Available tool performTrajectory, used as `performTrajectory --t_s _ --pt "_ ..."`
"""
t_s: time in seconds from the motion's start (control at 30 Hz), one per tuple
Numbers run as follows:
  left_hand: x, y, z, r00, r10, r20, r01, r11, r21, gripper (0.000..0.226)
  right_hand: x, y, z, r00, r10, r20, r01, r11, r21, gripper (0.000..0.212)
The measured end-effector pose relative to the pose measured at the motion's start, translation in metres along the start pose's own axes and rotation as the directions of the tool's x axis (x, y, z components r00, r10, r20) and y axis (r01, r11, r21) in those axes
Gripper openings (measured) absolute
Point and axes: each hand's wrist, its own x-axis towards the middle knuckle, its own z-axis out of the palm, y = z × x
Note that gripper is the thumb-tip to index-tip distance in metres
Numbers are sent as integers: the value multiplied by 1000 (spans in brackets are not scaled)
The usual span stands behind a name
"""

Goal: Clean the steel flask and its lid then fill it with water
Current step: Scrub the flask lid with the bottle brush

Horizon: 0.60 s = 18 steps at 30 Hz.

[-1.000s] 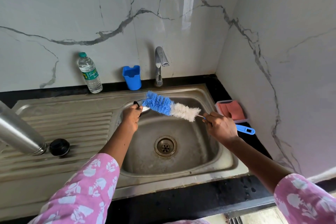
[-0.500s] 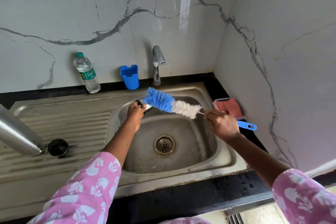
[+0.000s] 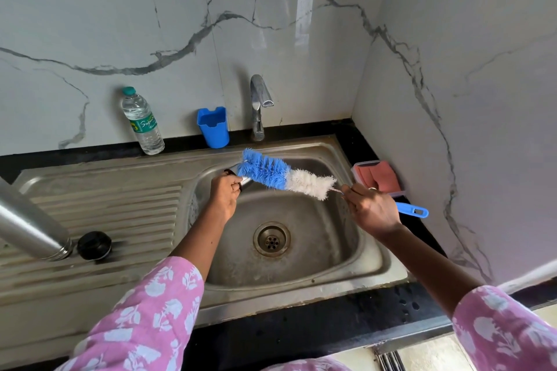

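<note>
The steel flask [image 3: 28, 227] lies tilted at the far left of the drainboard, its open mouth beside a round black cap [image 3: 94, 245]. Over the sink basin my left hand [image 3: 224, 194] grips a small steel lid [image 3: 245, 181] with a black edge; my fingers hide most of it. My right hand [image 3: 370, 209] grips the blue handle of a bottle brush [image 3: 271, 173]. The blue end of the bristles touches the lid, and the white bristles sit nearer my right hand.
A steel sink [image 3: 301, 280] with a drain [image 3: 272, 238] lies below my hands, with the tap [image 3: 259, 99] behind it and no water running. A plastic water bottle [image 3: 143, 122] and a blue holder [image 3: 213, 126] stand at the wall. A pink sponge tray [image 3: 380, 175] sits at the right.
The view has shifted a little. Both hands, the lid and the brush stay in almost the same place over the basin.
</note>
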Motion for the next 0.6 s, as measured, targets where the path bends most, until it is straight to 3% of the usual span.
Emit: performTrajectory --t_s 0.27,0.5,0.6 --pt "-7 2 6 997 42 58 -39 998 -45 38 7 -6 10 999 33 2 -33 999 -2 24" --pt "6 2 -6 999 -26 -28 23 994 -105 28 -2 4 2 998 -22 -57 22 1000 -10 17" --pt "5 1 -4 999 -34 11 35 996 -80 17 4 -1 6 999 -2 -51 2 1000 2 30"
